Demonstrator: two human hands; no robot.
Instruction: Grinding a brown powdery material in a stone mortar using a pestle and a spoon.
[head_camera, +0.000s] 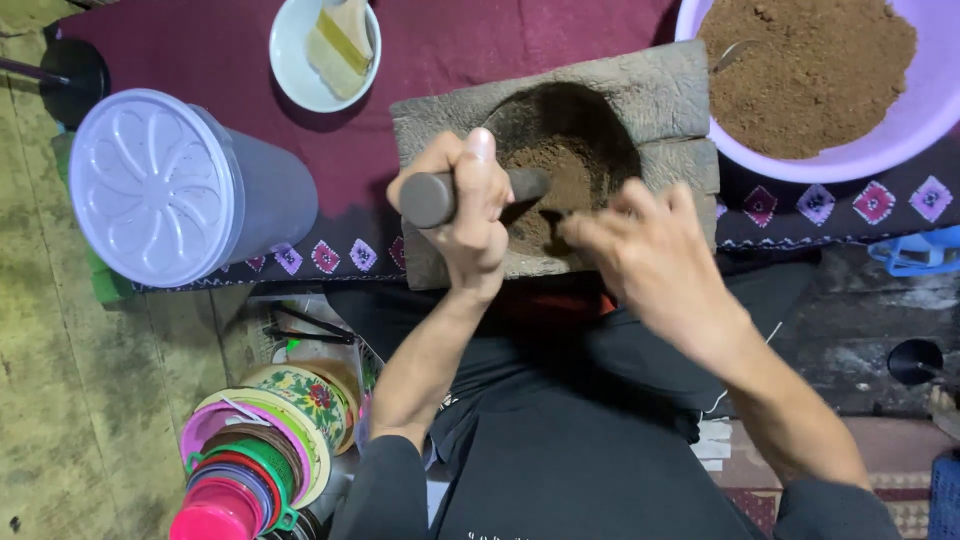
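Over stone mortar (560, 150): left hand (465, 205) grips pestle (470, 192).

**Layout Around the Stone Mortar**

The stone mortar (560, 160) is set on a cloth (200, 50). A lidded container (170, 185) lies to its left, a powder-filled basin (850, 130) to its right, a small dish (300, 60) behind-left. Stacked cups (255, 460) are placed nearer, left.

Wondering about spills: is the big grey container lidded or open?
Lidded: a pale flower-patterned lid covers the grey container, which looks tipped toward the camera.
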